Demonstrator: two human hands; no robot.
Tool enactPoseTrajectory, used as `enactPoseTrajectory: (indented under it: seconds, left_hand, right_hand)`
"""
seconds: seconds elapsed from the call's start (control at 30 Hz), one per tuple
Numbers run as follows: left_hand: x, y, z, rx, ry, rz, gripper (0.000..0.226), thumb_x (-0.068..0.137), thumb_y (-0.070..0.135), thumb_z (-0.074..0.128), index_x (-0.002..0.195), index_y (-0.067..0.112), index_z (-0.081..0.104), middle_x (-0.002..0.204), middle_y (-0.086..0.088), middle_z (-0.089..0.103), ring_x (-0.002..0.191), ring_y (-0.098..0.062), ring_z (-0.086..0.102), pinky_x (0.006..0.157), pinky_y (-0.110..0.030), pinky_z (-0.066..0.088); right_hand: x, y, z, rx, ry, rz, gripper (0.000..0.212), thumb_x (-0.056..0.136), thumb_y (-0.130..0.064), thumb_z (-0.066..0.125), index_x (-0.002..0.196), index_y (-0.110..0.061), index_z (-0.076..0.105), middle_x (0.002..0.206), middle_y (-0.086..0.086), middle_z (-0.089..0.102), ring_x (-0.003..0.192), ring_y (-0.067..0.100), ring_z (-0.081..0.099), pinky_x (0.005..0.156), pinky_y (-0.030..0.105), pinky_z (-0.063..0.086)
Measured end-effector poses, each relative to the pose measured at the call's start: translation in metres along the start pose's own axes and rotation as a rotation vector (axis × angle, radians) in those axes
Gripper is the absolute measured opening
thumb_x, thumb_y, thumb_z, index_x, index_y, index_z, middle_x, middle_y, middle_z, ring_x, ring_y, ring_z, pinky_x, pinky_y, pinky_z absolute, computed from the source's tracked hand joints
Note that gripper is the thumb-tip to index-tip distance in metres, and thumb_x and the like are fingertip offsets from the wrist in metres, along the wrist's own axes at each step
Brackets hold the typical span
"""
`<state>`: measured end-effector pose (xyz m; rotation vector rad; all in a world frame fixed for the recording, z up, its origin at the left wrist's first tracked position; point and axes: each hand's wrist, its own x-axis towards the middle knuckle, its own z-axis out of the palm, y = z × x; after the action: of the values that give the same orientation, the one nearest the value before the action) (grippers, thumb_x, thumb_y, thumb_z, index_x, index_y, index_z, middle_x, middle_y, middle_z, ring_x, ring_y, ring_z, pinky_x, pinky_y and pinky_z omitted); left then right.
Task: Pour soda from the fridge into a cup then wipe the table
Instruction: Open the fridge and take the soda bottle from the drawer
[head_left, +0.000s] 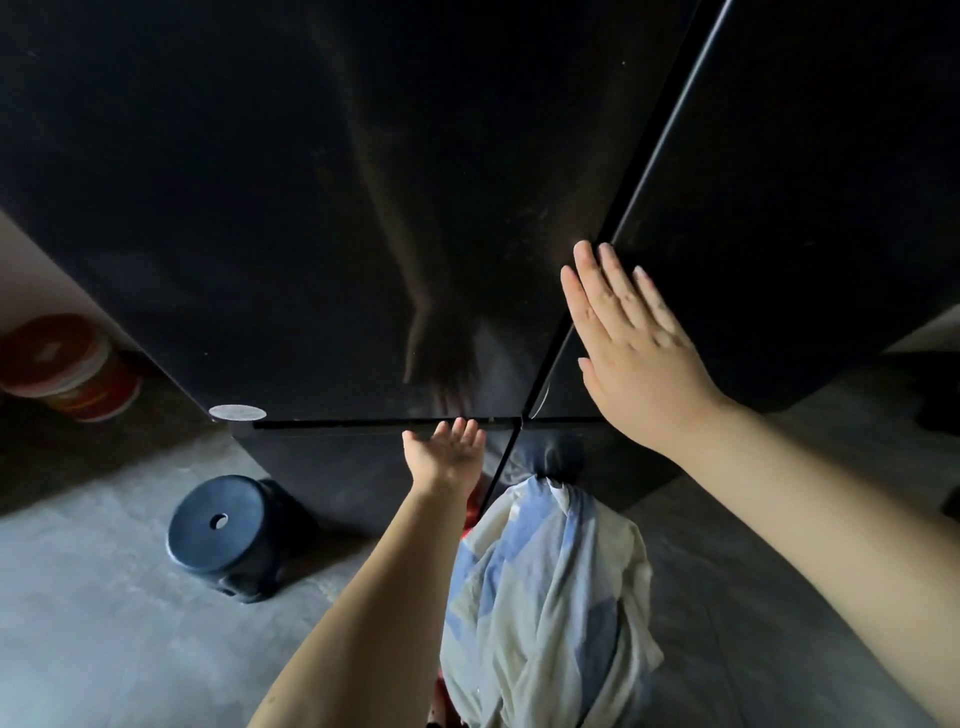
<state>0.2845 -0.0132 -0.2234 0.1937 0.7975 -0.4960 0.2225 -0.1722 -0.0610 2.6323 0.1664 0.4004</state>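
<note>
Subject: one black fridge (337, 467), glossy front, doors closed. Two upper doors are noted, the upper left door (260, 208) and the upper right door (805, 208), meeting at a vertical seam. A horizontal seam runs below them. No soda, cup or table is in view; the soda is judged to be inside the fridge.

Hands: two.
- **Left hand** (447, 452): palm up, fingers straight, tips at the bottom edge of the upper left door near its lower right corner. Nothing held.
- **Right hand** (634, 343): flat, fingers extended, apparently laid against the upper right door just beside the vertical seam. Nothing held.

Handling, as judgement: the door is stiff, heavy and smooth enough to slip under a flat palm. No handle shows, so purchase lies under the bottom edge or in the seam, with fingers hooked.

Other items:
- One dark round stool (223, 540) on the floor near the fridge's lower left corner.
- One red-and-white tub (62, 369), blurred, beyond the fridge's left side.
- One pale sticker (237, 413).
- One blue-and-cream cloth (545, 597) between the arms
</note>
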Motion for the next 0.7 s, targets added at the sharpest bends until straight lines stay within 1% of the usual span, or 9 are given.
enactPoseTrajectory:
  seconds: [0.23,0.37,0.57,0.7]
  left_hand:
    - [0.018,-0.004,-0.004,-0.018,0.024,0.028,0.071,0.098,0.056,0.014,0.151,0.009,0.017,0.158,-0.012,0.016,0.146,-0.027,0.013,0.119,-0.038,0.008]
    - [0.024,-0.008,-0.004,0.001,0.040,0.027,0.073,0.097,0.058,0.014,0.150,0.008,0.023,0.157,-0.011,0.021,0.146,-0.025,0.016,0.118,-0.036,0.009]
    - [0.026,-0.010,0.000,-0.039,0.019,0.046,0.073,0.097,0.056,0.017,0.151,0.007,0.017,0.159,-0.012,0.014,0.147,-0.025,0.011,0.118,-0.037,0.008]
    - [0.024,-0.007,-0.001,-0.060,0.013,0.036,0.072,0.098,0.054,0.017,0.151,0.005,0.013,0.159,-0.013,0.010,0.147,-0.025,0.010,0.119,-0.037,0.008]
  right_hand:
    - [0.001,0.002,0.004,-0.004,0.004,-0.015,0.074,0.093,-0.016,0.046,0.149,0.000,-0.001,0.158,0.018,-0.004,0.146,0.032,0.000,0.119,0.044,0.011]
    - [0.003,0.000,0.004,-0.006,0.005,-0.009,0.075,0.092,-0.016,0.048,0.150,-0.001,0.001,0.158,0.019,-0.002,0.146,0.032,0.003,0.119,0.044,0.012]
    - [0.002,-0.006,0.004,0.041,0.001,0.017,0.073,0.094,-0.017,0.044,0.149,-0.001,-0.002,0.157,0.020,-0.005,0.146,0.032,0.001,0.119,0.043,0.008]
    - [0.003,-0.011,0.003,0.038,-0.001,0.050,0.075,0.093,-0.016,0.046,0.149,0.000,-0.001,0.157,0.021,-0.004,0.146,0.033,0.001,0.119,0.042,0.007]
